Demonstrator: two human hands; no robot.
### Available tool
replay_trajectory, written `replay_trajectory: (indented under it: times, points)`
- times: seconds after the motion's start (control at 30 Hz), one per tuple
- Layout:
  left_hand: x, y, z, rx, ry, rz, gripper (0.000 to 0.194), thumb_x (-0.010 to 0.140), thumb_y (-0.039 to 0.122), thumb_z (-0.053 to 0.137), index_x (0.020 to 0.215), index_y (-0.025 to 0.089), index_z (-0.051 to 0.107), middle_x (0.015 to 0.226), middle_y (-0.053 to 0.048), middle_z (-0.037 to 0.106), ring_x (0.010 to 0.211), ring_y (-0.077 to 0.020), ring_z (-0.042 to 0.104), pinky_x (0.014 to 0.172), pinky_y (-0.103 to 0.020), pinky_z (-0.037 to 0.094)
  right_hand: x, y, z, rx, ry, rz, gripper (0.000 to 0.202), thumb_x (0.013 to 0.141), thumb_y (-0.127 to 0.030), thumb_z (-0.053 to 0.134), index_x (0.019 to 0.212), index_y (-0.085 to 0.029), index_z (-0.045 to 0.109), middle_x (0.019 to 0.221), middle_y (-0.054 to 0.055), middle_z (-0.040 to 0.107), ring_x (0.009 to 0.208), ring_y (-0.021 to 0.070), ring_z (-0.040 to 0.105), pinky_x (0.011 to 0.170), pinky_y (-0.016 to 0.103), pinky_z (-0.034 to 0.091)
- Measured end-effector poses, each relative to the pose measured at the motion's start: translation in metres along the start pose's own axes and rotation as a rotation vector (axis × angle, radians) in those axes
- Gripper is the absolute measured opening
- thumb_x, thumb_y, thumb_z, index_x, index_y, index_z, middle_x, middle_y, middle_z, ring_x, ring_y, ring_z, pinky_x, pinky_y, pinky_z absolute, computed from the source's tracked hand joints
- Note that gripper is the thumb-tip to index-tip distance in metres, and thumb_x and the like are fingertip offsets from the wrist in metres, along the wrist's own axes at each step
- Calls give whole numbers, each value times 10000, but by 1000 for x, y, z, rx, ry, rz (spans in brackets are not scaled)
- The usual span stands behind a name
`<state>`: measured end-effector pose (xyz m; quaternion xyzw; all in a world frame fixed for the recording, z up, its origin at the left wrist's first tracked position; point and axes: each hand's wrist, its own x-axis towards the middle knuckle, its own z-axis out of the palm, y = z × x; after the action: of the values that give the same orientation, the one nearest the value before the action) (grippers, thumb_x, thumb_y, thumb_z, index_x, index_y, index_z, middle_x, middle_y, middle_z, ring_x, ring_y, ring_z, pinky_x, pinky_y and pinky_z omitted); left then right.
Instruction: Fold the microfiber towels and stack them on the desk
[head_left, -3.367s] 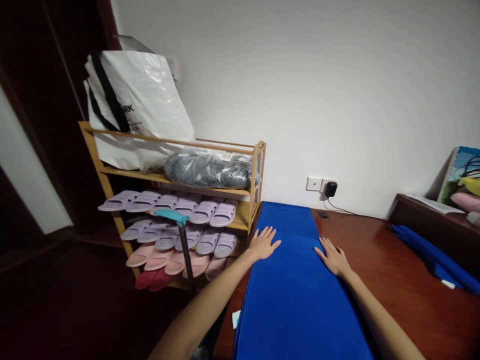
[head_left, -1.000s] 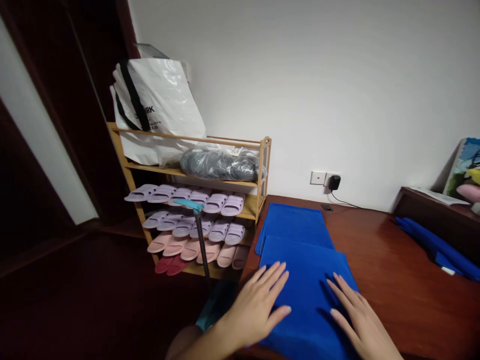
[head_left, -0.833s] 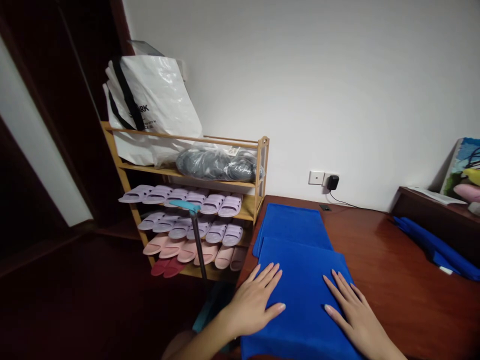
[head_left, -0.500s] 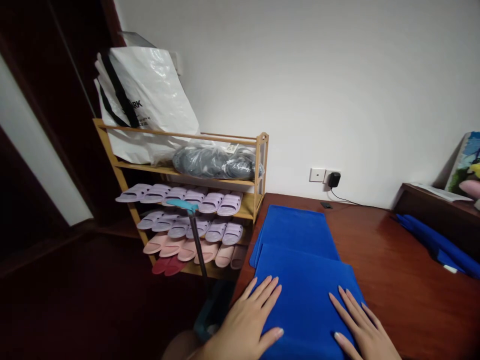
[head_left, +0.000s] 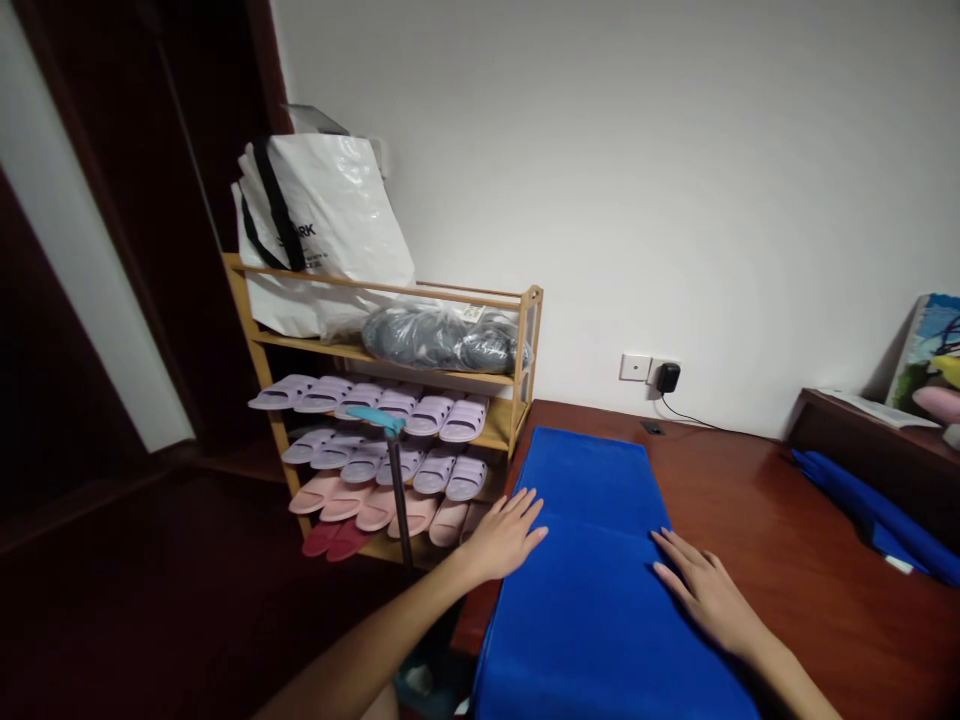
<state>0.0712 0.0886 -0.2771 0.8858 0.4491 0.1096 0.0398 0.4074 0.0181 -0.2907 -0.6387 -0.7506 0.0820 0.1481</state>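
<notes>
A folded blue cloth (head_left: 592,610) lies lengthwise on the reddish-brown table (head_left: 757,510), with a crease across it between my hands. My left hand (head_left: 506,535) rests open on the cloth's left edge, fingers spread. On the right edge lies my right hand (head_left: 701,585), also open, its fingertips touching the fabric near the crease. Neither hand grips anything. The cloth's near end runs out of the bottom of the view.
Left of the table stands a wooden rack (head_left: 525,340) with slippers (head_left: 431,415), a white bag (head_left: 337,210) and a plastic-wrapped grey bundle (head_left: 442,338). A blue-topped handle (head_left: 375,418) rises before it. Another blue cloth (head_left: 870,510) lies at the right.
Both hands have moved farther up the cloth. More of the cloth's near part shows, and the two layers at its far end now line up more evenly. The view has shifted slightly.
</notes>
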Motion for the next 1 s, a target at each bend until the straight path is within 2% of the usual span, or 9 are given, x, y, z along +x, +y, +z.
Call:
replay_trajectory:
  times: [0.07, 0.13, 0.27, 0.4, 0.47, 0.57, 0.67, 0.83, 1.0]
  points:
    - [1, -4, 1, -42, 22, -12, 440, 982, 403, 348, 1328, 163, 474, 1432, -139, 416, 1347, -286, 321, 1088, -466, 227, 8, 13, -3, 39, -7, 4, 604, 886, -611, 297, 1285, -227, 538, 1331, 86, 525, 1226, 239, 484, 1054, 452, 344]
    - [3, -7, -1, -80, 42, -23, 334, 956, 348, 423, 1201, 161, 552, 1313, -140, 514, 1261, -295, 416, 1047, -451, 277, 16, 28, -10, 117, -31, -10, 574, 870, -593, 353, 1202, -189, 591, 1218, 107, 600, 1119, 239, 555, 995, 412, 399]
    - [20, -17, -10, -141, -23, -36, 229, 849, 311, 609, 1037, 185, 575, 1034, -73, 591, 1024, -253, 535, 875, -349, 409, 28, 45, -19, 223, -81, -42, 526, 741, -559, 565, 1100, -174, 593, 1063, 90, 650, 971, 228, 599, 870, 345, 464]
    - [37, -33, -15, -211, -145, -15, 260, 721, 346, 742, 872, 196, 594, 861, -3, 567, 859, -203, 560, 731, -258, 426, 32, 45, -17, 255, -87, -67, 338, 719, -497, 587, 858, -190, 564, 850, 33, 646, 800, 178, 590, 755, 296, 473]
    - [39, -38, -13, -245, -163, 0, 263, 712, 359, 745, 844, 192, 590, 880, 2, 550, 873, -191, 548, 729, -239, 416, 31, 43, -15, 256, -71, -75, 303, 715, -481, 583, 810, -196, 541, 872, 40, 638, 846, 187, 584, 809, 319, 461]
    - [37, -40, -8, -299, -152, 2, 232, 753, 318, 702, 887, 183, 570, 922, 2, 544, 878, -170, 537, 739, -226, 407, 28, 41, -13, 283, -45, -108, 268, 730, -459, 568, 791, -204, 512, 1098, 80, 619, 1071, 235, 543, 962, 394, 393]
    - [35, -36, -3, -343, -147, -20, 199, 782, 265, 658, 917, 174, 545, 912, 5, 561, 847, -158, 538, 729, -229, 406, 26, 40, -11, 412, -88, -152, 255, 779, -449, 531, 777, -207, 453, 1265, 125, 555, 1200, 240, 490, 1004, 388, 372]
    - [28, -31, -4, -380, -170, -35, 206, 803, 231, 630, 984, 194, 539, 1014, -24, 594, 958, -186, 544, 806, -265, 413, 21, 43, -8, 496, -120, -141, 298, 801, -489, 534, 810, -212, 425, 1260, 159, 564, 1203, 230, 505, 1013, 371, 376]
    - [7, -25, -8, -393, -176, -19, 198, 813, 274, 623, 988, 203, 564, 1027, -29, 602, 983, -198, 546, 855, -289, 411, 5, 36, -8, 479, -105, -146, 334, 803, -536, 528, 810, -212, 446, 1229, 139, 589, 1187, 253, 520, 999, 393, 397]
